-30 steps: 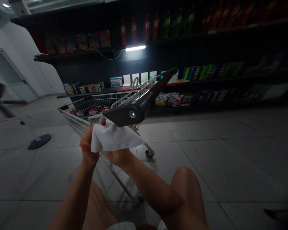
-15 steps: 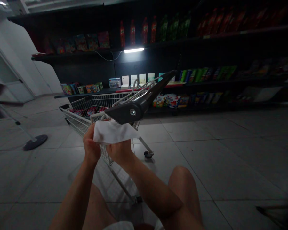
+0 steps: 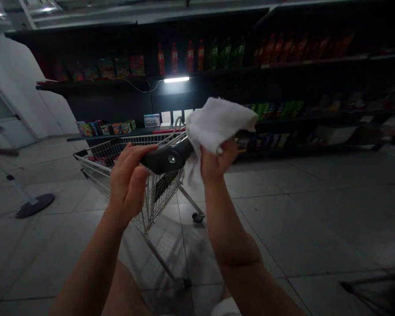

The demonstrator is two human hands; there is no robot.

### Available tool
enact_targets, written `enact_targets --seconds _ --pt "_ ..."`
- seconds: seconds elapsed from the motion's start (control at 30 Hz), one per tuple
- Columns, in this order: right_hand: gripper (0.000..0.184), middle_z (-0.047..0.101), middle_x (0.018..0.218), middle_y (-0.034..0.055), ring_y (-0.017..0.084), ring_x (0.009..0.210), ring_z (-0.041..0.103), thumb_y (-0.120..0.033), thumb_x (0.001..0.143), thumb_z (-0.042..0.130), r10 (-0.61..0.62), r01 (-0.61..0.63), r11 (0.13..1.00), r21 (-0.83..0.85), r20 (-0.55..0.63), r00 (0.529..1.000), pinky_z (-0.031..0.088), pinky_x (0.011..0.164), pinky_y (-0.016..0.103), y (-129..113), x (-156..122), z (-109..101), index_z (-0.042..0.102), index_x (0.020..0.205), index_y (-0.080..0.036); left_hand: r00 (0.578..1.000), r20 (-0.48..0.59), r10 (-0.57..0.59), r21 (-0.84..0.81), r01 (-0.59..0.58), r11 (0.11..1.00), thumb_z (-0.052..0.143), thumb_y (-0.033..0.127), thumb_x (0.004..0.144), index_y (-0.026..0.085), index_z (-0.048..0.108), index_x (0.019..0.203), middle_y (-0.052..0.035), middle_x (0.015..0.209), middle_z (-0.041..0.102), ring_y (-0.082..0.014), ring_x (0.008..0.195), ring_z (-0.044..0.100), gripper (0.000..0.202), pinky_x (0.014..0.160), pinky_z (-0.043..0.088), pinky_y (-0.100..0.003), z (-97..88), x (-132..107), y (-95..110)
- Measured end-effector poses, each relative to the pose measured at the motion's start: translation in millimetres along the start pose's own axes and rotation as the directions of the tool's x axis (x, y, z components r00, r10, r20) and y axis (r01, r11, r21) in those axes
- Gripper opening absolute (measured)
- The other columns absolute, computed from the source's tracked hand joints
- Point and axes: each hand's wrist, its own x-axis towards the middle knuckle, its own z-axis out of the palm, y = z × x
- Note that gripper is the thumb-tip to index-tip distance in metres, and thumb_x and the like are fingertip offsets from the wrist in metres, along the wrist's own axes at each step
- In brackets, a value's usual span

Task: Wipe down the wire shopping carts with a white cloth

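Observation:
A shopping cart [image 3: 100, 164] with a pale wire basket stands in front of me, and its dark handle [image 3: 163, 160] points up to the right. My left hand [image 3: 128, 180] grips the near end of that handle, fingers over the top and thumb underneath. In my right hand [image 3: 217, 162] is a white cloth [image 3: 219, 123], bunched and draped over the handle's middle, hiding part of it. The far end of the handle shows only as a dark tip beyond the cloth. Several pink packages [image 3: 100, 160] lie in the basket.
Behind the cart runs a dark shelf unit [image 3: 118, 98] with red bottles [image 3: 190, 57], green bottles [image 3: 227, 52], boxes and bags. A lit tube lamp [image 3: 176, 80] hangs under one shelf. A stand fan's round base [image 3: 35, 205] is on the tiled floor at left.
My right hand has moved up and right with the cloth, from below the handle's near end onto its middle. My left hand has let go of the cloth and taken hold of the handle end.

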Motion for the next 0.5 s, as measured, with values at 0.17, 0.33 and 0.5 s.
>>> enact_targets --seconds 0.17,0.33,0.5 --pt "0.022 0.070 0.101 0.0067 0.019 0.106 0.066 -0.017 0.089 0.045 -0.096 0.091 0.995 -0.051 -0.127 0.987 0.054 0.097 0.038 24.1 30.5 -2.0 0.066 0.096 -0.017 0.999 -0.030 0.030 -0.050 -0.031 0.998 0.038 0.061 0.096 0.021 0.059 0.075 0.0025 0.060 0.050 -0.0119 0.056 0.048 0.050 0.055 0.035 -0.030 17.3 11.3 -6.9" --pt "0.024 0.065 0.118 0.0082 0.025 0.123 0.058 -0.030 0.094 0.048 -0.253 0.246 0.966 0.073 0.105 0.962 0.052 0.101 0.045 -22.3 12.8 -10.4 0.067 0.105 -0.021 0.982 -0.185 0.025 -0.067 -0.038 0.997 0.041 0.059 0.096 0.020 0.060 0.070 0.0031 0.054 0.047 -0.0094 0.051 0.043 0.051 0.049 0.029 -0.029 19.5 7.5 -15.5" --pt "0.024 0.065 0.112 0.0061 0.023 0.117 0.060 -0.032 0.093 0.049 -0.326 0.328 0.945 0.013 0.136 0.935 0.053 0.099 0.047 1.4 28.0 -5.1 0.067 0.102 -0.021 0.964 -0.249 -0.097 -0.147 0.062 0.987 0.048 0.073 0.085 0.017 0.060 0.061 0.0037 0.047 0.043 -0.0069 0.045 0.036 0.062 0.044 0.021 -0.027 3.2 6.7 -24.1"
